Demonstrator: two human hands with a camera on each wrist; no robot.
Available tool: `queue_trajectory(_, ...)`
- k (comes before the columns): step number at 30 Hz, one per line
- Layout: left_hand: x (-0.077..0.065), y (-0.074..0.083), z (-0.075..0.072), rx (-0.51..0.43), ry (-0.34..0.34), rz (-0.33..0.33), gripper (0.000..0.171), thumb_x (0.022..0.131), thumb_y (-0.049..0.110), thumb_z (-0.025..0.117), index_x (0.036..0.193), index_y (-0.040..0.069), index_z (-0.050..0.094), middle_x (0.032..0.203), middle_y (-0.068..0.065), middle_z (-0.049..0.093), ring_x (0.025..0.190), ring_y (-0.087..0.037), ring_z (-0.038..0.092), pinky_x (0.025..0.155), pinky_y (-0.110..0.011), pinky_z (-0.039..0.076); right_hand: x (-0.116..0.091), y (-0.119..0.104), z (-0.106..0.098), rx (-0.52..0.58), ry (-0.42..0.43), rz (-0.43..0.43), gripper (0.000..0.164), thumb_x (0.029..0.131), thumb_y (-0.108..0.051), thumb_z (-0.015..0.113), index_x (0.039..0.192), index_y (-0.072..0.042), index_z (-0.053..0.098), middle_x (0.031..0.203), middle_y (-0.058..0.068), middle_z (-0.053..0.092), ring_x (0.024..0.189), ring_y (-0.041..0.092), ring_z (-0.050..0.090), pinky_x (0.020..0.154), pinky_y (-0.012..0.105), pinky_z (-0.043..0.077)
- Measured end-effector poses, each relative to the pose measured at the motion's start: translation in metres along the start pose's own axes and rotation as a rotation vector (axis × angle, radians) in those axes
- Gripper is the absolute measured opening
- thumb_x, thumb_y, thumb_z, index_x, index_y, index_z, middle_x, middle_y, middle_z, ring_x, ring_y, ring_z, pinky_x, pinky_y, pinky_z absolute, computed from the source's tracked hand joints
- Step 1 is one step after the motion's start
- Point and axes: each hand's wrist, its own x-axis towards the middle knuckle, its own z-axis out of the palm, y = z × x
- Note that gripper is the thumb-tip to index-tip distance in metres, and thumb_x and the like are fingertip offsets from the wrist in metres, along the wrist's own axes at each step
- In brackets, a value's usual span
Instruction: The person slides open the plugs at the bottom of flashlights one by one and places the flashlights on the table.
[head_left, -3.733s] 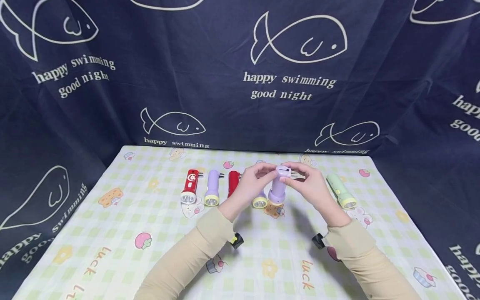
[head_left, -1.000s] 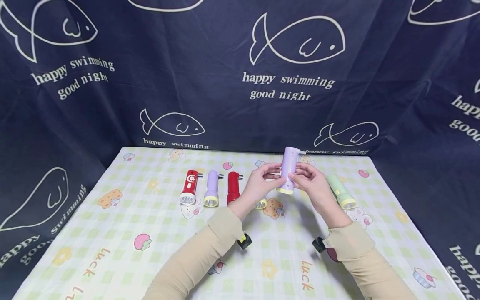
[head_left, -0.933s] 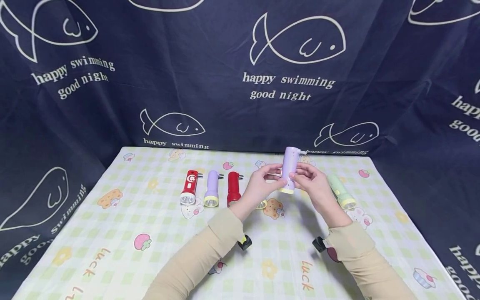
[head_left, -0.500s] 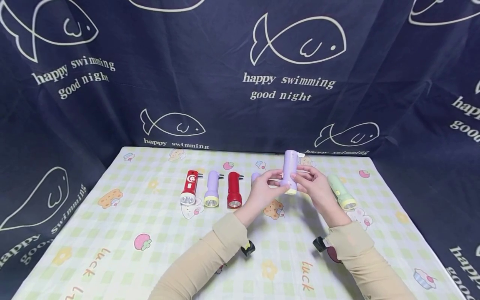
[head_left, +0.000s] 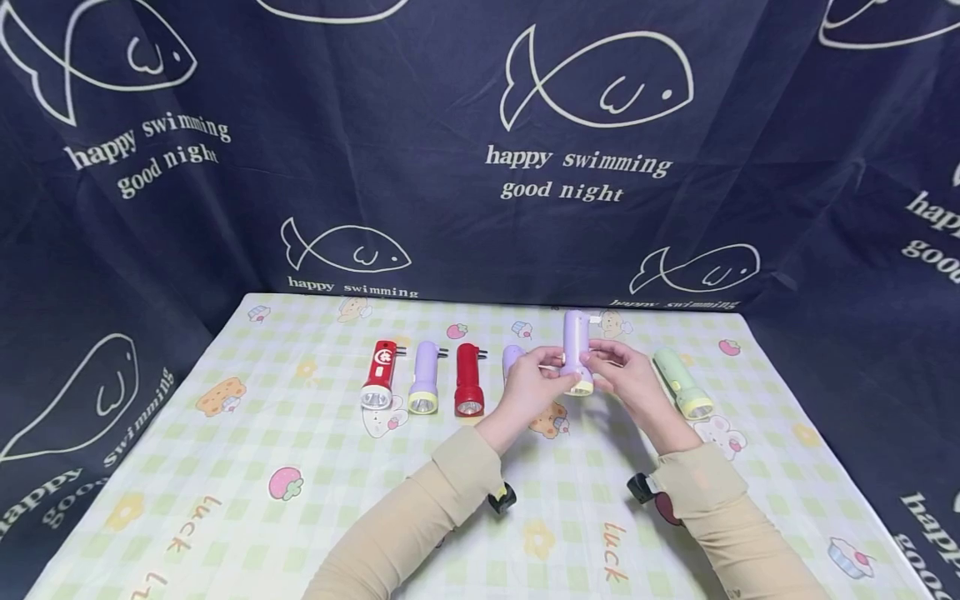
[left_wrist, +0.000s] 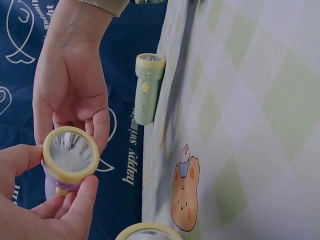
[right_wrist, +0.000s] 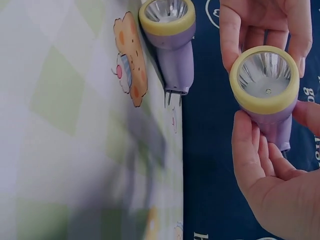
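Note:
A purple flashlight with a yellow rim stands nearly upright above the table, lens end down and tilted toward me. My left hand pinches its lower body from the left, fingers near the yellow switch. From the other side, my right hand grips the same flashlight with thumb and fingers. Its clear lens faces the right wrist camera and looks unlit. A pale plug sticks out at the flashlight's top right. Behind my left hand lies another purple flashlight, partly hidden.
On the checked tablecloth lie a red-and-white flashlight, a purple flashlight and a red flashlight, in a row on the left. A green flashlight lies to the right. A dark blue curtain hangs behind.
The held flashlight has gone from tail toward me to upright, then sunk slightly with its lens coming into view. My left arm has shifted right, uncovering the red flashlight.

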Motion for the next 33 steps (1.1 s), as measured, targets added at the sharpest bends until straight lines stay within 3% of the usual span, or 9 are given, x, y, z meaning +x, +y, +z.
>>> queue_trajectory(8, 0.0, -0.004, 0.004, 0.137, 0.013, -0.041, 0.047, 0.079, 0.025, 0.076, 0.119, 0.006, 0.062, 0.1, -0.001, 0.068, 0.08, -0.008, 0.063, 0.068, -0.018, 0.051, 0.0, 0.004, 0.0, -0.077, -0.019, 0.057, 0.057, 0.089, -0.017, 0.065, 0.134, 0.009, 0.043, 0.096, -0.005, 0.061, 0.08, 0.003, 0.063, 0.076, 0.021, 0.055)
queue_trajectory(15, 0.0, -0.005, 0.008, 0.191, 0.017, -0.071, 0.049, 0.081, 0.027, 0.074, 0.122, 0.005, 0.06, 0.101, -0.002, 0.068, 0.074, -0.006, 0.061, 0.068, -0.019, 0.05, 0.0, 0.008, 0.0, -0.103, -0.025, 0.049, 0.054, 0.089, -0.015, 0.065, 0.132, 0.009, 0.045, 0.095, -0.003, 0.063, 0.079, 0.003, 0.062, 0.073, 0.02, 0.055)
queue_trajectory(21, 0.0, -0.005, 0.011, 0.258, -0.008, -0.06, 0.047, 0.083, 0.028, 0.071, 0.121, 0.002, 0.06, 0.098, -0.004, 0.068, 0.065, -0.004, 0.058, 0.07, -0.018, 0.051, 0.002, 0.015, -0.001, -0.137, -0.024, 0.048, 0.048, 0.09, -0.012, 0.061, 0.13, 0.011, 0.047, 0.101, 0.006, 0.064, 0.078, 0.003, 0.062, 0.072, 0.022, 0.056)
queue_trajectory(28, -0.001, -0.006, 0.015, 0.302, -0.035, -0.001, 0.028, 0.088, 0.022, 0.066, 0.105, 0.0, 0.064, 0.064, -0.001, 0.052, 0.047, -0.008, 0.049, 0.044, -0.02, 0.043, 0.003, 0.021, -0.001, -0.161, -0.041, 0.06, 0.047, 0.092, -0.013, 0.059, 0.131, 0.01, 0.046, 0.117, 0.023, 0.058, 0.081, 0.003, 0.062, 0.076, 0.023, 0.056)
queue_trajectory(33, -0.004, -0.004, 0.021, 0.343, -0.042, -0.081, 0.033, 0.09, 0.023, 0.063, 0.112, -0.001, 0.059, 0.072, -0.006, 0.057, 0.04, -0.011, 0.052, 0.037, -0.022, 0.046, 0.004, 0.023, -0.002, -0.174, -0.058, 0.063, 0.049, 0.092, -0.014, 0.059, 0.131, 0.011, 0.045, 0.119, 0.026, 0.057, 0.081, 0.004, 0.063, 0.075, 0.024, 0.056)
